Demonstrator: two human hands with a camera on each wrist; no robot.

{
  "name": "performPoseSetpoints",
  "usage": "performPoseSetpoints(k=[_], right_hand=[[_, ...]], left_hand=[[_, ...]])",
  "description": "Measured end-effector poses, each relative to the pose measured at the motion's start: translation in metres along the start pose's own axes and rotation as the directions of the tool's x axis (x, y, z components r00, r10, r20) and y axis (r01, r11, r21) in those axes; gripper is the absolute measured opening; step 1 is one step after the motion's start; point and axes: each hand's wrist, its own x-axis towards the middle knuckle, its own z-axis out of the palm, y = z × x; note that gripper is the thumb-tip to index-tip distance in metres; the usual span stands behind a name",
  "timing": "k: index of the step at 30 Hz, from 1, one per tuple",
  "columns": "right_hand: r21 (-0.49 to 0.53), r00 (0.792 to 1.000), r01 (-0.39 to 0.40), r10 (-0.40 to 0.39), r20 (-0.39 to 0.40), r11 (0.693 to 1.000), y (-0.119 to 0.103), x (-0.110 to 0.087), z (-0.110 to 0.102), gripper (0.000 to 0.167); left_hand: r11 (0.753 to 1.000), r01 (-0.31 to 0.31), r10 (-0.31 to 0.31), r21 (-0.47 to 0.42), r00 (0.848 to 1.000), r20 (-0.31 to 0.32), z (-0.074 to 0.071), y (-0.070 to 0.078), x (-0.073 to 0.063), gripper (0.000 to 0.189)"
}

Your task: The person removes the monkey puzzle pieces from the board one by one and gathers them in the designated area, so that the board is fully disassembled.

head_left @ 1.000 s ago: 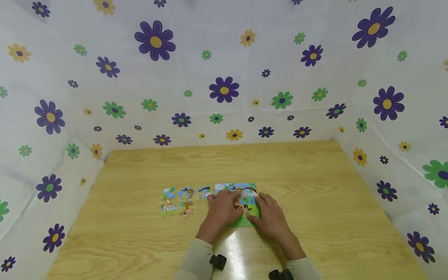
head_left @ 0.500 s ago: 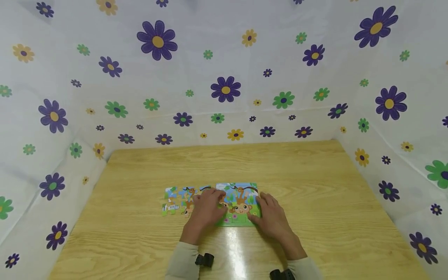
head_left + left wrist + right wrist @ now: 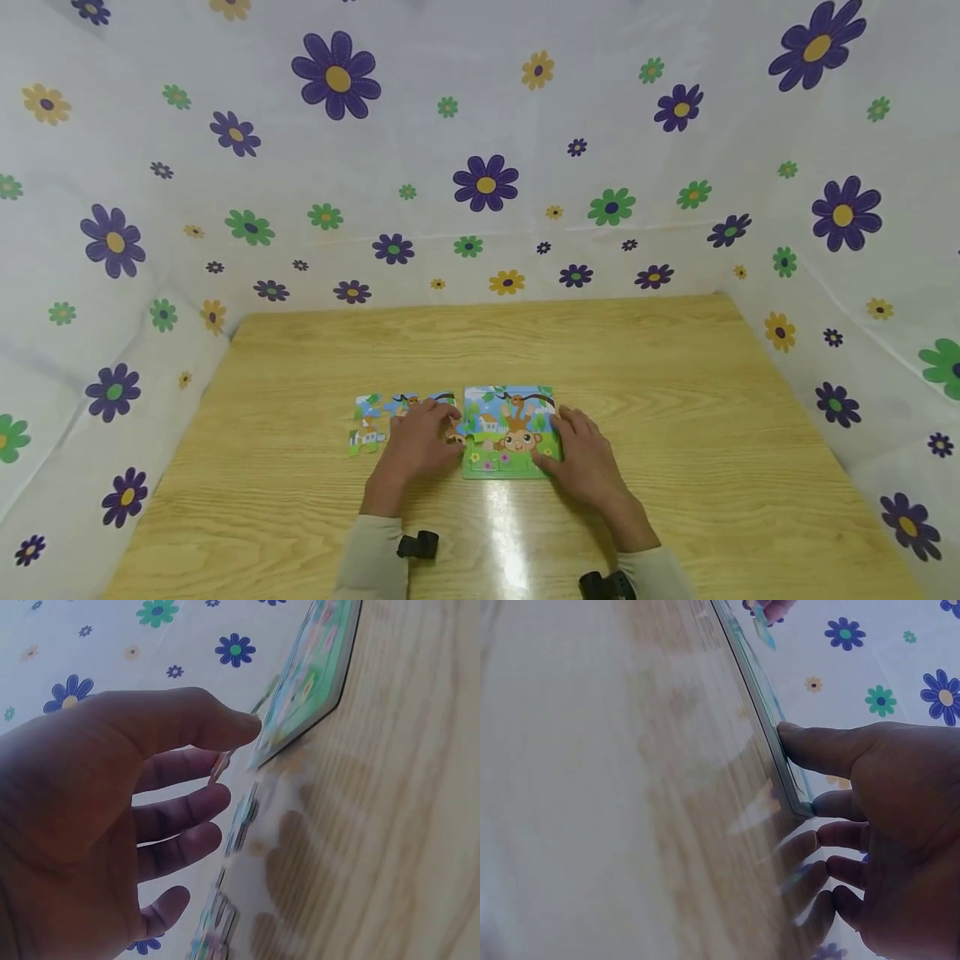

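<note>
A jigsaw puzzle [image 3: 502,421] with a cartoon monkey, a house and flowers lies in its green-edged tray [image 3: 502,477] in front of me. Just off its left side, my left hand [image 3: 422,446] pinches a small puzzle piece [image 3: 220,766] between thumb and fingers; the piece is tilted on edge in the left wrist view. My right hand [image 3: 588,458] rests at the tray's near right corner, thumb [image 3: 810,742] on its edge and the other fingers loosely extended beside it. Loose puzzle pieces [image 3: 367,435] lie left of the tray, partly hidden behind my left hand.
The wooden table [image 3: 675,367] is bounded by white cloth [image 3: 420,158] with purple, green and yellow flowers at the back and both sides. A black wrist camera [image 3: 418,545] sits at the left sleeve and another [image 3: 606,585] at the right one.
My left hand has moved left from over the puzzle to beside it, with the piece in its fingers, and more of the monkey picture shows. The right hand stays at the tray's right side.
</note>
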Motion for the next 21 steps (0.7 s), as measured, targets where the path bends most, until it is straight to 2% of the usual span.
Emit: performPoseSetpoints(k=[6,10,16,21], right_hand=[[0.001,1.000,0.002,-0.002,-0.012,1.000,0.000,0.000,0.001,0.068],[0.002,1.000,-0.004,0.004,-0.008,1.000,0.000,0.000,0.000,0.068],[0.017,1.000,-0.004,0.004,0.002,1.000,0.000,-0.001,-0.001,0.068],[0.029,1.000,-0.005,0.004,0.020,1.000,-0.001,-0.002,-0.002,0.068]], left_hand=[[0.999,0.033,-0.033,-0.003,0.999,0.007,-0.005,-0.013,-0.002,0.033],[0.998,0.061,-0.061,-0.001,0.997,0.040,-0.007,-0.019,-0.003,0.033],[0.993,0.110,-0.107,-0.034,0.992,0.069,-0.012,-0.022,-0.007,0.033],[0.993,0.113,-0.112,-0.018,0.992,0.054,-0.014,-0.024,-0.008,0.033]])
